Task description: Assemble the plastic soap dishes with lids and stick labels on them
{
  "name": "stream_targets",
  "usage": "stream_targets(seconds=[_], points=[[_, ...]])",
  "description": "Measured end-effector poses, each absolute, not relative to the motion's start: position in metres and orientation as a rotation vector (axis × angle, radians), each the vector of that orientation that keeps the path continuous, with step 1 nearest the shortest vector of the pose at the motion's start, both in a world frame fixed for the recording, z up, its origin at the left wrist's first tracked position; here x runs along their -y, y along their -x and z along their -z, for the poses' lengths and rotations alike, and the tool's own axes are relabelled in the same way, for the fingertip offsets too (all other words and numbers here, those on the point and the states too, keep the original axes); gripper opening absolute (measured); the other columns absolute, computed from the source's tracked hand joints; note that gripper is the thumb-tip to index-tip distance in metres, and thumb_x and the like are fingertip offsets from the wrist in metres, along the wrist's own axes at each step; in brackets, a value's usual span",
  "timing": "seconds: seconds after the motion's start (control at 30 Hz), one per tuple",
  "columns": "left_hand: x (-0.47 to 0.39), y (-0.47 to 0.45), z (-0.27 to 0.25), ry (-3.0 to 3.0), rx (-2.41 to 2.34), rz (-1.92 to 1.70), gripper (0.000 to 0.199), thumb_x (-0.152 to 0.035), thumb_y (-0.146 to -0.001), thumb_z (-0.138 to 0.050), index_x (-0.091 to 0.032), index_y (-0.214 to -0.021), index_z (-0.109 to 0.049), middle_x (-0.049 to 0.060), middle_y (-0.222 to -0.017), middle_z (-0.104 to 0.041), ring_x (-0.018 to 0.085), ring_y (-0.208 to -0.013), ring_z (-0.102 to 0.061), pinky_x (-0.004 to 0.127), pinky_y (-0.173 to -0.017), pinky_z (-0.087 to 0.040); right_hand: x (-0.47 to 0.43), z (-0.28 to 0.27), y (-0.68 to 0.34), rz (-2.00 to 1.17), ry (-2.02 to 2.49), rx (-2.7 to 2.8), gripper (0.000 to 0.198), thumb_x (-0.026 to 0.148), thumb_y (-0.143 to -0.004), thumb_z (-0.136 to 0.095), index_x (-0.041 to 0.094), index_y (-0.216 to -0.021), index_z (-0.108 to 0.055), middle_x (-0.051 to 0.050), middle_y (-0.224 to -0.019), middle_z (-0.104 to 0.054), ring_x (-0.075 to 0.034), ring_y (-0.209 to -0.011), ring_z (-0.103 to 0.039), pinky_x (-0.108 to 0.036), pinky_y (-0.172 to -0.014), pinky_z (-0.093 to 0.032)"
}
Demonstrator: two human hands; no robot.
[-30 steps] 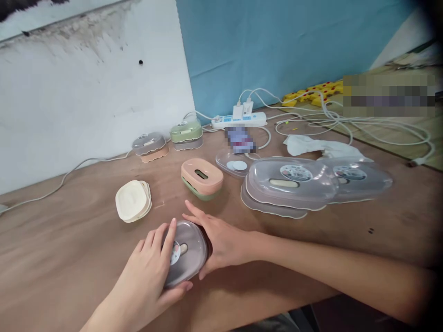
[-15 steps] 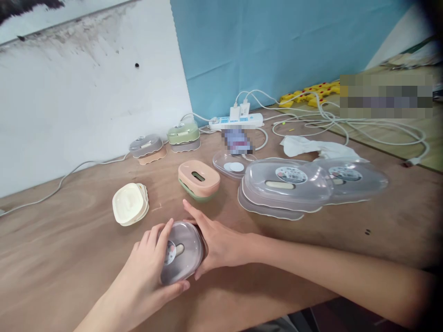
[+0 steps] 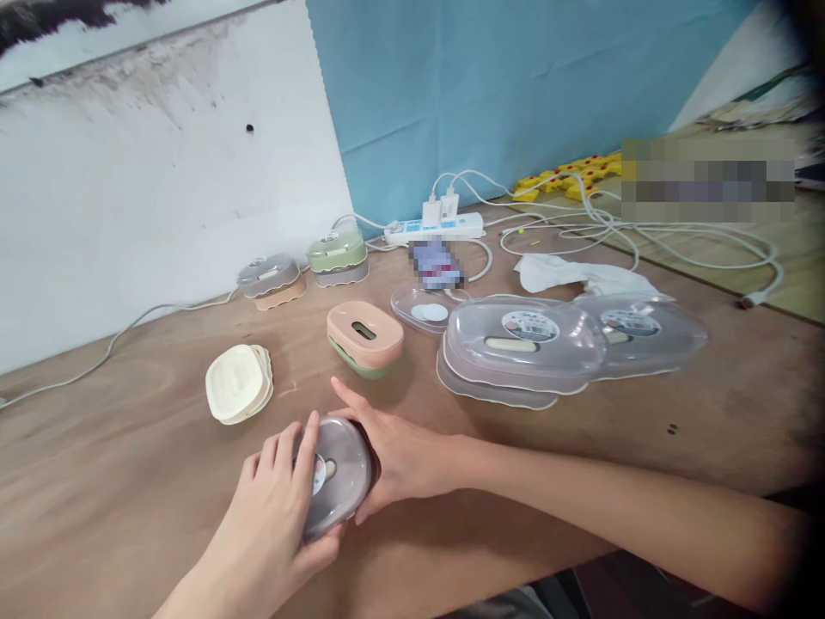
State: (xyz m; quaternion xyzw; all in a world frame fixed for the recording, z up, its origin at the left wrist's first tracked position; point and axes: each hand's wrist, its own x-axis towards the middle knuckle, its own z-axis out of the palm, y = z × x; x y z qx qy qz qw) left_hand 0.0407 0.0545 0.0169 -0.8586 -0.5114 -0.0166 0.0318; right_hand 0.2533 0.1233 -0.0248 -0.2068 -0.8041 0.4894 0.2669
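Observation:
A soap box [image 3: 346, 460] with a see-through grey lid is held between both hands just above the near side of the table. My left hand [image 3: 274, 494] is closed over its left side, fingers across the lid and thumb low at the near edge. Round its right side wraps my right hand [image 3: 406, 456], palm against the wall and index finger sticking out. A label on the lid is partly covered by my left fingers. Beyond them stand a peach soap tray [image 3: 387, 331] with green beneath it and stacked cream soap trays [image 3: 235, 384].
Stacked clear grey lids [image 3: 477, 365] lie at the right, with a loose lid [image 3: 406, 308] behind. Two soap boxes, one grey [image 3: 269, 272] and one green [image 3: 336, 249], stand by the wall. A power strip [image 3: 473, 226], white cables [image 3: 606, 211] and crumpled tissue [image 3: 547, 271] lie farther back.
The view has shifted slightly, so most things appear a little farther left. Both hands keep hold of the soap box; my left thumb sits lower along its edge.

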Motion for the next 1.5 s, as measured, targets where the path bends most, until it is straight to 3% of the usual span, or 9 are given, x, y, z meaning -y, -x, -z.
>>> stream_targets(seconds=[0.2,0.37,0.6,0.8,0.93,1.03,1.23,1.37,1.5], points=[[-0.057,-0.047,-0.018,2.617,1.539,0.002,0.108,-0.039,-0.069,-0.070,-0.016,-0.149,-0.002,0.023,-0.126,-0.049,0.040,-0.108,-0.052,0.049,-0.078,-0.049,-0.123,0.023,-0.255,-1.281,0.568,2.197,0.140,0.046,-0.059,-0.087,0.018,-0.153,0.012,-0.020,-0.149,-0.039,-0.029,-0.141,-0.035,-0.045,-0.113,-0.034],[-0.062,-0.045,-0.021,2.663,1.586,-0.006,0.097,-0.039,-0.068,-0.069,-0.012,-0.145,-0.016,0.022,-0.128,-0.048,0.038,-0.108,-0.051,0.048,-0.081,-0.048,-0.121,0.026,-0.253,-1.173,0.604,2.267,0.129,0.045,-0.064,-0.084,0.015,-0.154,0.002,-0.023,-0.157,-0.022,-0.032,-0.143,-0.031,-0.047,-0.114,-0.033],[-0.094,-0.057,-0.036,2.349,2.049,-0.268,0.088,-0.045,-0.077,-0.059,-0.002,-0.146,-0.027,0.024,-0.133,-0.047,0.039,-0.120,-0.049,0.047,-0.090,-0.044,-0.115,0.026,-0.251,-0.915,0.707,2.237,0.105,0.034,-0.079,-0.074,0.010,-0.152,-0.003,-0.027,-0.157,-0.018,-0.033,-0.147,-0.019,-0.053,-0.116,-0.029],[-0.128,-0.084,-0.044,2.037,2.135,-0.384,0.088,-0.055,-0.086,-0.050,0.009,-0.144,-0.028,0.030,-0.127,-0.054,0.043,-0.113,-0.055,0.048,-0.088,-0.044,-0.112,0.029,-0.251,-0.700,0.689,2.166,0.078,0.019,-0.085,-0.056,0.015,-0.148,-0.010,-0.023,-0.149,-0.031,-0.031,-0.142,-0.031,-0.055,-0.113,-0.035],[-0.158,-0.094,-0.051,1.958,2.082,-0.408,0.077,-0.054,-0.085,-0.057,0.011,-0.126,-0.051,0.032,-0.116,-0.060,0.043,-0.113,-0.052,0.048,-0.090,-0.041,-0.111,0.028,-0.252,-0.628,0.711,2.162,0.068,0.016,-0.086,-0.050,0.014,-0.145,-0.016,-0.022,-0.142,-0.038,-0.032,-0.134,-0.040,-0.054,-0.108,-0.041],[-0.190,-0.099,-0.053,1.916,2.106,-0.434,0.067,-0.058,-0.084,-0.060,0.002,-0.113,-0.061,0.027,-0.113,-0.062,0.038,-0.111,-0.055,0.044,-0.088,-0.045,-0.110,0.026,-0.252,-0.579,0.704,2.181,0.064,0.015,-0.086,-0.049,0.011,-0.142,-0.020,-0.024,-0.139,-0.041,-0.033,-0.131,-0.043,-0.054,-0.106,-0.043],[-0.262,-0.096,-0.053,1.964,2.096,-0.364,0.037,-0.038,-0.094,-0.058,-0.015,-0.122,-0.057,0.012,-0.125,-0.058,0.027,-0.111,-0.059,0.048,-0.091,-0.051,-0.108,0.024,-0.252,-0.490,0.714,2.187,0.061,0.014,-0.085,-0.046,0.012,-0.142,-0.022,-0.023,-0.135,-0.044,-0.031,-0.128,-0.045,-0.052,-0.101,-0.046],[-0.292,-0.080,-0.056,2.158,1.955,-0.241,0.044,-0.034,-0.093,-0.060,-0.018,-0.133,-0.050,0.012,-0.142,-0.047,0.031,-0.126,-0.049,0.056,-0.103,-0.041,-0.112,0.021,-0.255,-0.249,0.789,2.181,0.054,0.016,-0.088,-0.042,0.010,-0.141,-0.028,-0.024,-0.134,-0.046,-0.033,-0.125,-0.047,-0.053,-0.098,-0.046],[-0.280,-0.059,-0.063,2.171,1.946,-0.122,0.076,-0.027,-0.089,-0.061,-0.011,-0.152,-0.021,0.018,-0.160,-0.020,0.035,-0.147,-0.016,0.053,-0.118,-0.016,-0.123,0.018,-0.258,-0.007,1.021,2.154,0.057,0.018,-0.089,-0.044,0.011,-0.143,-0.031,-0.024,-0.145,-0.037,-0.040,-0.137,-0.032,-0.060,-0.103,-0.038]])
